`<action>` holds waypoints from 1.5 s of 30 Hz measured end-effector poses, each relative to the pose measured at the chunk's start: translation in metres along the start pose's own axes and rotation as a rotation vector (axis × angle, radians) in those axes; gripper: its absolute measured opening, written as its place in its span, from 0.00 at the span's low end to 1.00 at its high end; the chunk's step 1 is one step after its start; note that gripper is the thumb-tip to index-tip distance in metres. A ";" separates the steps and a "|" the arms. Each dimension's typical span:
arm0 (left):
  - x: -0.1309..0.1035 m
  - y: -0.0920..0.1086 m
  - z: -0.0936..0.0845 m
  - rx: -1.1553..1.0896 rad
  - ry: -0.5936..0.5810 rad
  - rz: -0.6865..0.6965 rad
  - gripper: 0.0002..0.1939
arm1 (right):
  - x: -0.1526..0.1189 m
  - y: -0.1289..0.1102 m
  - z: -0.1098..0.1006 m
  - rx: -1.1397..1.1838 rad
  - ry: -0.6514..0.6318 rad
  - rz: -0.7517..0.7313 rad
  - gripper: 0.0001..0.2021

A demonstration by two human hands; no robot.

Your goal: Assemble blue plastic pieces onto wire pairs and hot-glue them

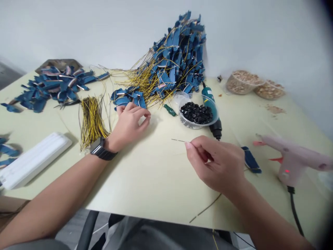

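My right hand (217,161) pinches a thin dark wire (177,140) between thumb and forefinger, its tip pointing left above the table. Beside that hand lies a blue piece (251,160) with a bit of yellow wire. Another thin wire end (204,209) shows under my right wrist; whether it joins the held wire is hidden. My left hand (132,121), with a black watch on its wrist, has thumb and forefinger tips together; anything between them is too small to name. It is nearest a small heap of blue pieces (130,97) and a bundle of yellow and black wires (92,119).
A clear tub of small black parts (196,113) stands ahead, with a green electric screwdriver (208,95) behind it and a green-handled tool (170,110) alongside. A pink glue gun (288,156) with a lit red light sits right. Blue heaps (179,52) and a white power strip (36,159) surround.
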State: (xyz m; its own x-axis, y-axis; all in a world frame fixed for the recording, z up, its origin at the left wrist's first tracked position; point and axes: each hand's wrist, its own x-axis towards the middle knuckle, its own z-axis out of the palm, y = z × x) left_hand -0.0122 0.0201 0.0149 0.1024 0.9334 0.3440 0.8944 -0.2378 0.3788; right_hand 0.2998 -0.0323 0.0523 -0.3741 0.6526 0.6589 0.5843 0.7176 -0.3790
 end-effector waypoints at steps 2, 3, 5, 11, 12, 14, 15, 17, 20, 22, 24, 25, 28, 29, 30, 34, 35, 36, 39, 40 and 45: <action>0.000 0.001 0.001 -0.013 -0.008 -0.012 0.15 | -0.003 0.003 0.000 0.008 0.040 0.036 0.14; 0.000 0.002 0.002 -0.017 -0.012 -0.016 0.15 | -0.003 0.004 0.000 0.017 0.041 0.044 0.13; 0.001 0.005 0.004 -0.015 -0.011 -0.020 0.14 | -0.002 0.007 0.001 0.023 0.000 0.038 0.13; 0.004 0.012 0.010 -0.040 -0.003 0.007 0.12 | 0.003 0.022 0.010 -0.011 -0.021 -0.032 0.15; 0.004 0.013 0.011 -0.046 0.005 0.013 0.12 | 0.003 0.025 0.011 -0.017 -0.011 -0.040 0.15; 0.004 0.013 0.011 -0.061 0.024 0.025 0.12 | 0.004 0.031 0.012 -0.027 0.046 -0.057 0.14; 0.004 0.012 0.011 -0.070 0.031 0.031 0.12 | 0.004 0.034 0.012 -0.031 0.079 -0.051 0.14; 0.004 0.011 0.010 -0.085 0.044 0.037 0.12 | 0.005 0.039 0.012 -0.028 0.156 -0.017 0.15; 0.006 0.007 0.009 -0.102 0.059 0.030 0.12 | 0.006 0.045 0.013 -0.012 0.177 0.083 0.22; 0.007 0.004 0.010 -0.107 0.069 0.029 0.12 | 0.007 0.047 0.014 0.001 0.148 0.132 0.28; 0.009 0.004 0.011 -0.107 0.072 0.033 0.11 | 0.008 0.048 0.016 0.018 0.143 0.148 0.29; 0.010 0.004 0.012 -0.105 0.068 0.035 0.10 | 0.008 0.047 0.018 0.031 0.152 0.144 0.29; 0.012 0.008 0.013 -0.093 0.050 0.033 0.10 | 0.008 0.044 0.023 0.073 0.139 0.138 0.27; 0.012 0.009 0.013 -0.087 0.045 0.035 0.10 | 0.007 0.042 0.025 0.089 0.127 0.136 0.26; 0.012 0.010 0.012 -0.081 0.038 0.037 0.11 | 0.007 0.041 0.027 0.109 0.116 0.129 0.25; 0.012 0.011 0.009 -0.097 -0.004 0.047 0.12 | 0.006 0.042 0.037 0.189 0.109 0.075 0.23; 0.012 0.011 0.009 -0.122 -0.007 0.048 0.13 | 0.007 0.043 0.039 0.199 0.109 0.070 0.23; 0.012 0.012 0.008 -0.154 -0.001 0.050 0.13 | 0.008 0.045 0.041 0.203 0.111 0.069 0.23; 0.013 0.014 0.005 -0.228 0.036 0.067 0.16 | 0.012 0.048 0.044 0.208 0.112 0.062 0.21; 0.014 0.014 0.004 -0.224 0.042 0.073 0.16 | 0.013 0.049 0.045 0.209 0.112 0.057 0.21; 0.022 -0.007 -0.017 -0.040 0.103 -0.066 0.17 | 0.015 0.046 0.043 0.233 0.108 0.036 0.18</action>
State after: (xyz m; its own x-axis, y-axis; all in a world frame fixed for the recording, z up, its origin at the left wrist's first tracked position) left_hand -0.0238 0.0379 0.0343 -0.0032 0.9153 0.4029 0.8794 -0.1892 0.4368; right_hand 0.2900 0.0210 0.0173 -0.2691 0.6581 0.7032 0.4099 0.7390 -0.5347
